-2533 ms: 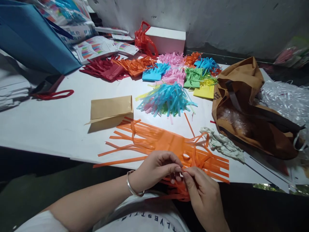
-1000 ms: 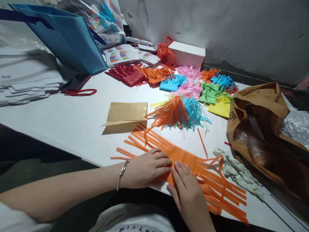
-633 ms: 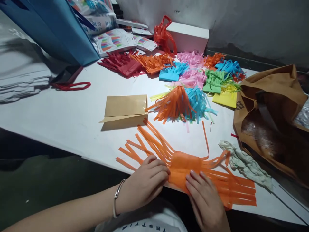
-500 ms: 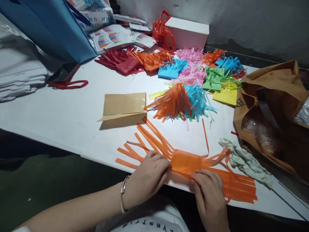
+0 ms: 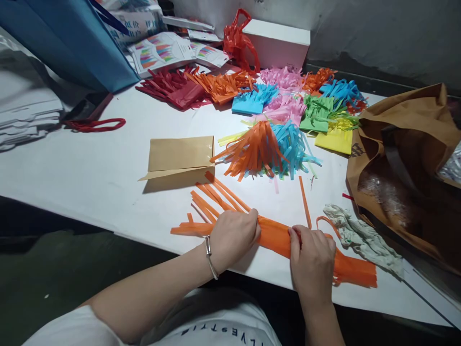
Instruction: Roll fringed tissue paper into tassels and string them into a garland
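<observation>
Between my hands an orange tissue-paper fringe (image 5: pixel 274 236) stretches along the table's near edge, its cut strips fanning out past both sides. My left hand (image 5: pixel 236 239) is closed around the fringe just left of its uncut middle. Gripping the right side of that middle, my right hand (image 5: pixel 311 259) has its fingers wrapped over the paper and the thumb toward the left. Long strips run up and left from my left hand; a flatter bundle lies beyond my right hand. A finished-looking orange tassel (image 5: pixel 252 150) rests on light-blue strips (image 5: pixel 293 149) farther back.
A folded tan card (image 5: pixel 181 154) stands left of the tassels. Folded fringes, among them a green one (image 5: pixel 317 115), line the back. At right are a brown bag (image 5: pixel 403 182) and a crumpled pale cloth (image 5: pixel 363 240). A blue bag (image 5: pixel 72 43) and white box (image 5: pixel 277 43) stand behind.
My hands have closed over the orange fringe and gathered its middle into a narrower band, lifting it slightly. The strips on both sides have drawn closer together.
</observation>
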Action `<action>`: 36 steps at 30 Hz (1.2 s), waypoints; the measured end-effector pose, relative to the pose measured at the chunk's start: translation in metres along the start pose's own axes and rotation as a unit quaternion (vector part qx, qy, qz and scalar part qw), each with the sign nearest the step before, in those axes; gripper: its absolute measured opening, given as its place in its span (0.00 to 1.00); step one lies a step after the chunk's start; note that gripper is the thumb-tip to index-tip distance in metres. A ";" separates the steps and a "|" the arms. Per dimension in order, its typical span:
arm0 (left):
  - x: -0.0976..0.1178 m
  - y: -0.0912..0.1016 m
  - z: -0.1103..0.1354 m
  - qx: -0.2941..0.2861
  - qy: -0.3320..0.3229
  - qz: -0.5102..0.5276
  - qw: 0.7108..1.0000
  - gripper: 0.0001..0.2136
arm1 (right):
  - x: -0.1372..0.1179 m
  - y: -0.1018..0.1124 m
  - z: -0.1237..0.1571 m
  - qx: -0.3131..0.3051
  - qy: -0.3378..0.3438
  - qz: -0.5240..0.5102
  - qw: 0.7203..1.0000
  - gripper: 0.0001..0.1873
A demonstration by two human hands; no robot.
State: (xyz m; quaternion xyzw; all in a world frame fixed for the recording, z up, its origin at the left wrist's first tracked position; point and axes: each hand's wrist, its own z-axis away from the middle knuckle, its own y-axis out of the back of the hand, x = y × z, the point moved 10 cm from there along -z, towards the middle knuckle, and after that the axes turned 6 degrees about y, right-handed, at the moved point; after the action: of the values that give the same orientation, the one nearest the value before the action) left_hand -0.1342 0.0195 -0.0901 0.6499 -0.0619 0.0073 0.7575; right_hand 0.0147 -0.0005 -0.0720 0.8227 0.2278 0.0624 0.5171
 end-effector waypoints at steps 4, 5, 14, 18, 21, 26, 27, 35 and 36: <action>-0.001 0.001 -0.002 -0.007 0.010 0.020 1.000 0.10 | 0.002 -0.002 -0.008 -0.002 0.008 -0.005 1.000 0.10; -0.001 0.001 -0.003 -0.007 0.011 0.021 1.000 0.10 | 0.001 -0.004 -0.011 -0.014 0.013 0.003 1.000 0.10; 0.002 -0.003 -0.005 -0.029 0.010 -0.014 0.999 0.10 | -0.049 0.027 0.009 0.005 0.184 -0.055 0.981 0.12; -0.007 0.005 -0.001 -0.026 0.007 -0.009 1.000 0.10 | -0.057 0.014 0.023 -0.022 0.191 -0.082 0.978 0.16; -0.006 0.035 0.014 0.095 -0.051 0.023 0.994 0.08 | -0.054 0.012 0.021 -0.008 0.184 -0.097 0.978 0.13; 0.029 0.040 0.055 0.170 -0.279 0.069 0.943 0.07 | -0.053 0.024 0.011 0.005 0.159 -0.181 0.970 0.08; 0.032 0.034 0.058 0.159 -0.297 0.075 0.939 0.09 | -0.055 0.023 0.011 -0.010 0.160 -0.184 0.970 0.08; 0.004 0.019 0.053 0.116 -0.232 0.145 0.955 0.11 | -0.038 0.012 0.027 -0.033 0.121 -0.122 0.985 0.07; 0.001 0.017 0.050 0.110 -0.218 0.141 0.959 0.11 | -0.034 0.012 0.027 -0.037 0.105 -0.120 0.987 0.06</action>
State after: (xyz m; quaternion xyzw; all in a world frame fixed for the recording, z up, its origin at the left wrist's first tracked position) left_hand -0.1392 -0.0276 -0.0655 0.7000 -0.3150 -0.0207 0.6405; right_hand -0.0032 -0.0420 -0.0694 0.7585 0.3752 0.0947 0.5243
